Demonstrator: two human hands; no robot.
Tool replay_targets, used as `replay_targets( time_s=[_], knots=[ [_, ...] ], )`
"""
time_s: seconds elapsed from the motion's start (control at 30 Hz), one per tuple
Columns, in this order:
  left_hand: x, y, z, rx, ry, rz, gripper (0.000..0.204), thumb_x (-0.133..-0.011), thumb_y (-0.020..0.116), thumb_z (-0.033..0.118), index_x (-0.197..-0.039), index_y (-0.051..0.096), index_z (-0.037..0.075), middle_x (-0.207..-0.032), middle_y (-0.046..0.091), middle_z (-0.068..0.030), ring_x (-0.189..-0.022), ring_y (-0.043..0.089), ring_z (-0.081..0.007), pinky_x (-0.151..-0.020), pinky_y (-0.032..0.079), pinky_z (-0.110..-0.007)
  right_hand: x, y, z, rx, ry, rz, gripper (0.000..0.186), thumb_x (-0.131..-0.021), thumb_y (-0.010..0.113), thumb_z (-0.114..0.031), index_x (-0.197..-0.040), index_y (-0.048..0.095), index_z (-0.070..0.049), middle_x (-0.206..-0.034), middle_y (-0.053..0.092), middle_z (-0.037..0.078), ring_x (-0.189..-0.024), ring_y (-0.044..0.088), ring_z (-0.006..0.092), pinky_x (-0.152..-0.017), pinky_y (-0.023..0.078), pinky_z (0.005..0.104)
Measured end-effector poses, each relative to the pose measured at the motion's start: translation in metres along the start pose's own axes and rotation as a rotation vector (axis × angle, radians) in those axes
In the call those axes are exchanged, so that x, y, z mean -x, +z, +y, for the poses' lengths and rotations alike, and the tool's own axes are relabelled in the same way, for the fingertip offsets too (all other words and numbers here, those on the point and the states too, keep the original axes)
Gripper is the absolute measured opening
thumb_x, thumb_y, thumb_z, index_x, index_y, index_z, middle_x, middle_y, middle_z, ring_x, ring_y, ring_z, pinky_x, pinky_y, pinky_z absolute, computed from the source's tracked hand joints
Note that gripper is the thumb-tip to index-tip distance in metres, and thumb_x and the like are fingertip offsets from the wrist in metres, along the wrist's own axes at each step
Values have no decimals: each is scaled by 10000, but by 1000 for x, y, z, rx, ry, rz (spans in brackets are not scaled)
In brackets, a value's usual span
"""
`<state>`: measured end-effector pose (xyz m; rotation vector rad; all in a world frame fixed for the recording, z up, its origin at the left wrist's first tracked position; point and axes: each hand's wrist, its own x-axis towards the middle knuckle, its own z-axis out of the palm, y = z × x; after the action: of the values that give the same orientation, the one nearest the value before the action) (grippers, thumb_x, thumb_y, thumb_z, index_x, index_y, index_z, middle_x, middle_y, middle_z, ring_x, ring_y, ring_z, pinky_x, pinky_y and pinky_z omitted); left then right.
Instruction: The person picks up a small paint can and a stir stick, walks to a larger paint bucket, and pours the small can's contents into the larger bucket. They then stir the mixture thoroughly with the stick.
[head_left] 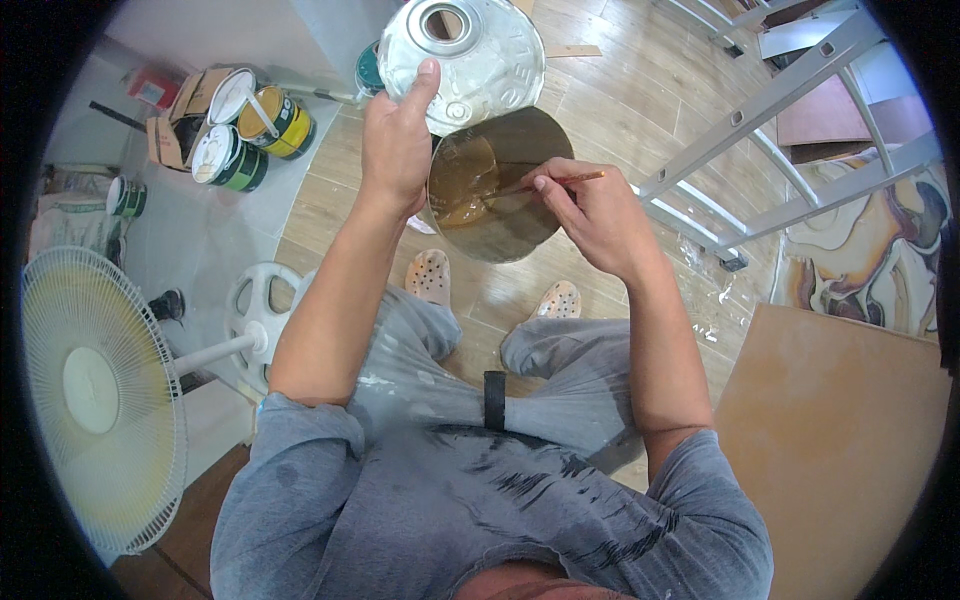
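Observation:
My left hand (393, 150) is closed at the side of a metal can (500, 235), its thumb pressed on the can's round silver lid (495, 65). That lid stands folded back at the far rim and has a round spout hole. Inside the tilted can lies glossy brown liquid (462, 185), pooled toward the left. Between the thumb and fingers of my right hand (605, 215) is a thin reddish-brown stick (585, 177), perhaps a brush handle. Its lower end reaches into the can; the tip is hard to make out. My left fingers are mostly hidden behind the can.
Several paint tubs (275, 125) and a cardboard box (180, 130) stand at the far left. A pedestal fan (100, 370) is close on my left. An aluminium ladder (760, 120) leans across the right, beside a swirl-painted panel (860, 250) and a brown board (830, 430).

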<state>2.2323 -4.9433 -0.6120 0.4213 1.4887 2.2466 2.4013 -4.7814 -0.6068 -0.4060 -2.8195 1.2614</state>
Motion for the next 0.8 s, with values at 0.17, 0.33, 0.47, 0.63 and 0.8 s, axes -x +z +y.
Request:
replay_targets(
  time_s=[0.17, 0.33, 0.47, 0.63, 0.8],
  knots=[
    [-3, -4, -3, 4, 4, -13, 485, -1136, 586, 312, -1432, 587, -73, -1340, 723, -171, -1161, 739, -222, -1018, 580, -373, 0, -5, -5, 63, 31, -27, 253, -1102, 612, -161, -1149, 760, 38, -933, 769, 122, -861, 702, 174, -808, 574, 343],
    [-2, 3, -1, 54, 15, 43, 420, -1139, 579, 265, -1390, 636, -67, -1308, 734, -145, -1134, 734, -209, -979, 584, -358, 1, -1, 0, -20, 10, -9, 235, -1086, 629, -160, -1148, 766, 21, -927, 758, 146, -837, 699, 187, -792, 572, 354],
    [0, 2, 1, 23, -19, 65, 427, -1140, 582, 263, -1407, 625, -67, -1326, 726, -143, -1161, 724, -209, -995, 578, -360, 2, 2, 0, 12, -98, 86, 251, -1022, 642, -229, -1077, 782, -28, -877, 749, 223, -814, 716, 407, -765, 569, 461],
    [-1, 2, 1, 27, -1, 74, 443, -1137, 593, 262, -1431, 609, -70, -1367, 705, -149, -1202, 704, -206, -1032, 560, -361, 2, 0, -1, 50, -81, 63, 264, -1026, 634, -239, -1066, 783, -25, -887, 754, 222, -832, 723, 408, -771, 572, 463],
    [-1, 1, 0, 18, -1, 72, 471, -1133, 602, 275, -1440, 592, -82, -1380, 699, -160, -1213, 701, -213, -1050, 551, -366, 3, 0, -4, -16, -49, 17, 272, -1027, 623, -240, -1060, 786, -24, -862, 750, 224, -828, 726, 405, -773, 573, 470]
  ],
)
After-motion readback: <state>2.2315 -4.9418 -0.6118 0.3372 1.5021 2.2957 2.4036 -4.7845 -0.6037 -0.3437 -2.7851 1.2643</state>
